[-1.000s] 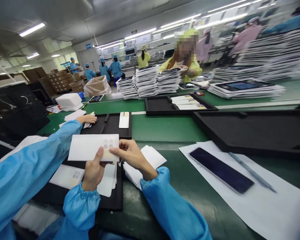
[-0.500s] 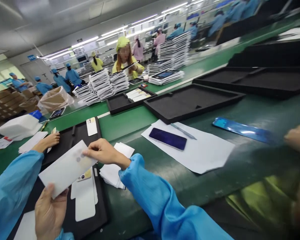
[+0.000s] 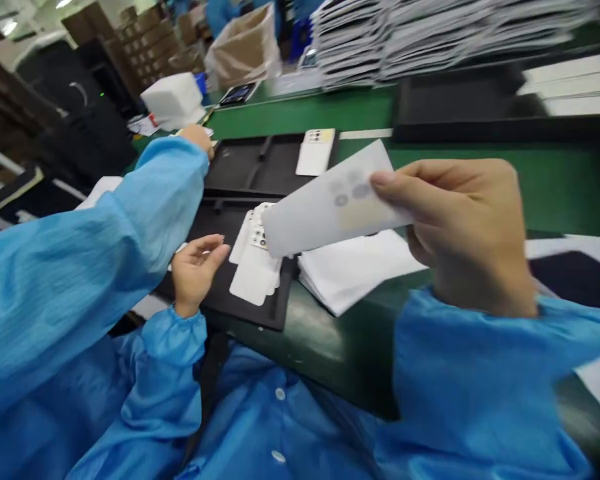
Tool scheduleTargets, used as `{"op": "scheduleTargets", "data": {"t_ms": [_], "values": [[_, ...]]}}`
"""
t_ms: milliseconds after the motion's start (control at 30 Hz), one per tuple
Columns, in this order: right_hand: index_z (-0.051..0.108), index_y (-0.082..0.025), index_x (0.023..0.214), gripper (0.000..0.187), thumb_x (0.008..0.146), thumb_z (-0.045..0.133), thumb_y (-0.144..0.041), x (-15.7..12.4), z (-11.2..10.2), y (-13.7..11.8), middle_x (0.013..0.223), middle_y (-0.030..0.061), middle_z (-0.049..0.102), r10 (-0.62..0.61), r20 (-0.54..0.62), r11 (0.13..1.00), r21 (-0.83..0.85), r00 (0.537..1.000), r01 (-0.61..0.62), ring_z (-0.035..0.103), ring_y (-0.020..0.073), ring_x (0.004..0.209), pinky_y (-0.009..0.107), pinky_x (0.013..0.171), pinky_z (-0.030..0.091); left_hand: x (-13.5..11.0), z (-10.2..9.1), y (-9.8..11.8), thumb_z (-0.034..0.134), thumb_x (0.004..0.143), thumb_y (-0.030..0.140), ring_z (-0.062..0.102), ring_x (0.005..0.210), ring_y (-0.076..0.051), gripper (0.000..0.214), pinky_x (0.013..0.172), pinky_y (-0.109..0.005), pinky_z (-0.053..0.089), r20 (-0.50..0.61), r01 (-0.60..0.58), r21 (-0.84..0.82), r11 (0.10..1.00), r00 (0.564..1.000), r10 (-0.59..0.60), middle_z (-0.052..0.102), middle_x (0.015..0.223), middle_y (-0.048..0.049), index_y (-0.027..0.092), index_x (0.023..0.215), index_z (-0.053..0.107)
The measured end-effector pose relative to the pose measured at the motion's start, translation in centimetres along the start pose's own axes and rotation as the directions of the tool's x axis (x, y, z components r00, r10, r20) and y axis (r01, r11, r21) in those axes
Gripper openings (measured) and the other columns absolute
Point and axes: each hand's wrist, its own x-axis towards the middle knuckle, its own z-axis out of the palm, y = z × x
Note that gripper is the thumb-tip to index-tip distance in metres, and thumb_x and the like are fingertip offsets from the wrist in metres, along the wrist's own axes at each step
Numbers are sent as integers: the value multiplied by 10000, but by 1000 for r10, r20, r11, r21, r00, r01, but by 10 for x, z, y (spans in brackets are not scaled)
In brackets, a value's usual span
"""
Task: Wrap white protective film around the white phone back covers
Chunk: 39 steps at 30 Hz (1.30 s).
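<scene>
My right hand pinches a phone back cover by its right end, held up above the bench. A translucent white wrapping lies over it; dark camera rings and a yellowish patch show through. My left hand is apart from it, fingers loosely curled with a gap and nothing seen in them. Below, several white phone back covers lie overlapping in a black tray. A stack of white sheets sits to the right of that tray, partly hidden by the raised cover.
A co-worker's blue sleeve crosses from the left, the hand at a farther black tray. One white cover lies in that tray. Another black tray and stacked white packs stand farther back on the green bench.
My left hand has let go of the wrapped cover and is now apart from it. My right hand holds it alone, nearer the camera. The view has swung left and down.
</scene>
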Motion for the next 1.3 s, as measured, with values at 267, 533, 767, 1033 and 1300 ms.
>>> {"op": "scheduleTargets", "data": {"t_ms": [267, 533, 767, 1033, 1300], "values": [[598, -151, 531, 446, 781, 690, -509, -34, 44, -10, 489, -28, 410, -69, 548, 987, -81, 834, 135, 317, 62, 466, 220, 427, 230, -30, 14, 28, 735, 669, 598, 390, 1362, -315, 992, 1117, -483, 363, 471, -507, 359, 783, 823, 317, 393, 1477, -156, 201, 1460, 288], [652, -179, 596, 416, 776, 657, -554, -32, 45, -2, 497, -20, 477, -81, 523, 962, -183, 848, 205, 356, 89, 454, 242, 445, 279, -25, 19, 31, 657, 719, 418, 487, 1225, -281, 894, 1010, -421, 444, 502, -506, 602, 618, 841, 200, 474, 1321, -125, 176, 1469, 236], [706, -179, 748, 311, 785, 650, -483, -23, 34, 1, 643, 47, 673, -129, 410, 894, -345, 903, 284, 613, 202, 587, 289, 492, 382, 33, -32, 8, 614, 694, 131, 283, 1389, -353, 825, 1145, -622, 157, 377, -345, 892, 293, 925, -57, 416, 1410, -148, 185, 1457, 303], [700, -171, 747, 328, 777, 687, -497, -19, 16, -7, 587, 41, 638, -121, 325, 919, -322, 938, 230, 578, 167, 516, 286, 456, 381, 35, -71, -16, 507, 675, -26, 87, 1468, -360, 855, 1107, -724, 111, 454, -386, 888, 250, 823, -342, 289, 1537, -141, 234, 1464, 306], [691, -174, 729, 299, 765, 704, -471, -20, 9, -11, 575, 32, 640, -97, 264, 922, -340, 960, 187, 585, 149, 518, 276, 459, 375, 51, -90, -23, 542, 671, -1, 128, 1455, -396, 860, 1051, -773, 69, 413, -355, 911, 211, 763, -498, 253, 1563, -135, 272, 1459, 328]]}}
